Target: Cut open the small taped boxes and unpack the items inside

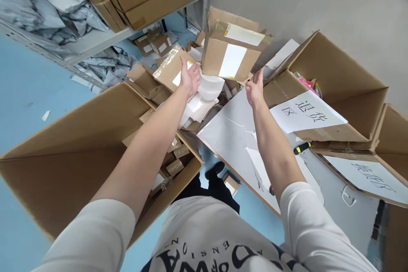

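Cardboard boxes crowd the blue floor. Left hand (190, 78) grips white paper (207, 89); right hand (255, 89) hangs open, empty, beside it. Sorting appears unfinished.

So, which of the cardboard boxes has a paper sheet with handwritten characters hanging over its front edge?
The large open box on the right, beyond the right hand. Its handwritten sheet hangs over the near edge; the small closed box carries only blank white labels.

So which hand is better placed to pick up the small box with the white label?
Probably the left hand: it already rests on the small box. The right hand is open, over the white board.
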Demonstrator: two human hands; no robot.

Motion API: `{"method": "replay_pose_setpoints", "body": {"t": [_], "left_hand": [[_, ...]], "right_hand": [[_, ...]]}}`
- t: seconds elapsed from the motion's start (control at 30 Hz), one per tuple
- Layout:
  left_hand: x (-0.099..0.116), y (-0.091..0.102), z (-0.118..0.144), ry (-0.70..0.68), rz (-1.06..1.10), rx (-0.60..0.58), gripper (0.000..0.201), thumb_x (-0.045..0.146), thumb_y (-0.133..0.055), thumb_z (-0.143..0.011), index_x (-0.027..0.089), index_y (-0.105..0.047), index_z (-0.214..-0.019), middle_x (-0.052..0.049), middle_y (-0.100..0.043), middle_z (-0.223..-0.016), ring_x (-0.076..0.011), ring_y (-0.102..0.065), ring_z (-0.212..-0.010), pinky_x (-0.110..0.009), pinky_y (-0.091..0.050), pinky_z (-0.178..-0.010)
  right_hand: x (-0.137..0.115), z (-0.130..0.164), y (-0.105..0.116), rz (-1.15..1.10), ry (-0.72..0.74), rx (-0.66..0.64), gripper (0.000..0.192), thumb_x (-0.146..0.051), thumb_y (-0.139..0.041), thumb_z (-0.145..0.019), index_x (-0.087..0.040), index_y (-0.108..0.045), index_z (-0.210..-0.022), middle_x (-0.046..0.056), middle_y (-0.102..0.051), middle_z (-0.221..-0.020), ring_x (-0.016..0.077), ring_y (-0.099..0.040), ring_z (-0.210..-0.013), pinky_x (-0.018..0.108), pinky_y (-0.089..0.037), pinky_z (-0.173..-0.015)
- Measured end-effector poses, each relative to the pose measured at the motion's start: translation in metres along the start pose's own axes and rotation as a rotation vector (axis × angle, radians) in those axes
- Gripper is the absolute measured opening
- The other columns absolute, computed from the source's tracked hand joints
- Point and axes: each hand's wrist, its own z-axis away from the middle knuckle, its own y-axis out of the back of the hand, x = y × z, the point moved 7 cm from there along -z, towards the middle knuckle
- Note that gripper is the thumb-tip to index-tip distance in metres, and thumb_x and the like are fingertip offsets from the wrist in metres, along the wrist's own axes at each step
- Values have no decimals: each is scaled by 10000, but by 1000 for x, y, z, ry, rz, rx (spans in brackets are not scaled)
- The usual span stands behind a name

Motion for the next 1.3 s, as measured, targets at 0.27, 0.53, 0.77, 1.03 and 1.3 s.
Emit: {"method": "replay_pose_setpoints", "body": {"t": [0.27,0.53,0.77,1.03,1.3], "left_hand": [[-18,22,11,71,-31,-33,929,769,54,-793,242,-434,-1382,-49,-381,-1479,-249,-211,-1410,-460,-159,-1138],[17,41,50,50,6,-35,901,790,-13,-787,260,-283,-1465,-57,-290,-1526,-262,-112,-1436,-477,-104,-1145],[31,146,134,-7,-38,270,808,803,-198,-790,330,-342,-1429,-43,-325,-1512,-285,-198,-1419,-502,-133,-1135],[1,297,349,25,-103,895,761,751,-336,-808,239,-469,-1355,-110,-385,-1476,-286,-316,-1380,-489,-244,-1115],[-47,360,496,186,-11,1161,723,683,-240,-881,210,-394,-1406,-63,-328,-1514,-248,-214,-1421,-422,-217,-1141]], "right_hand": [[31,23,-12,17,-70,-29,986,-400,-633,-732,-326,-14,-1495,-15,2,-1590,203,14,-1450,478,-96,-1143],[16,36,-30,58,-44,-105,938,-448,-616,-744,-323,-66,-1493,18,-58,-1588,225,-64,-1452,499,-180,-1131],[0,65,-113,57,65,-185,806,-369,-561,-768,-301,-182,-1475,62,-282,-1519,265,-297,-1390,496,-309,-1089],[-3,178,-255,1,83,-556,723,-420,-511,-822,-295,-215,-1469,64,-375,-1476,241,-381,-1343,451,-314,-1096],[8,264,-339,-13,-31,-805,761,-554,-550,-802,-218,-295,-1435,127,-389,-1469,206,-376,-1352,398,-295,-1119]]}}
